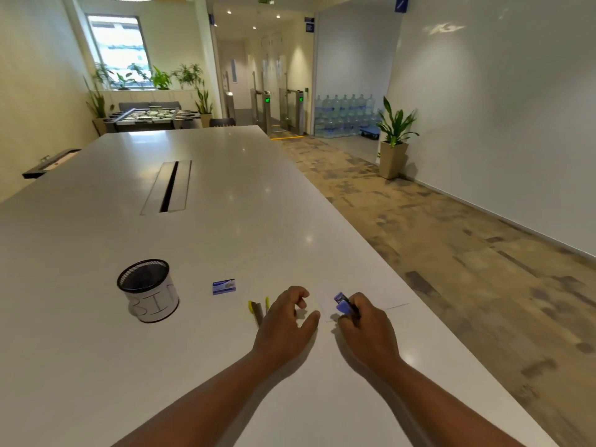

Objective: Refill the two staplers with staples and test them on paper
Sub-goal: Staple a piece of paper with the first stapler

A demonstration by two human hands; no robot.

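My right hand (364,327) grips a small purple stapler (342,304) over a white sheet of paper (367,298) near the table's right edge. My left hand (287,321) hovers just left of it, fingers loosely curled and holding nothing. A yellow and grey stapler (258,308) lies on the table, partly hidden behind my left hand. A small blue staple box (223,286) lies further left and back.
A black mesh cup with a white label reading BIN (148,290) stands at the left. The white table (193,221) has a cable slot (168,187) in its middle. The table's right edge drops to the carpeted floor (451,253).
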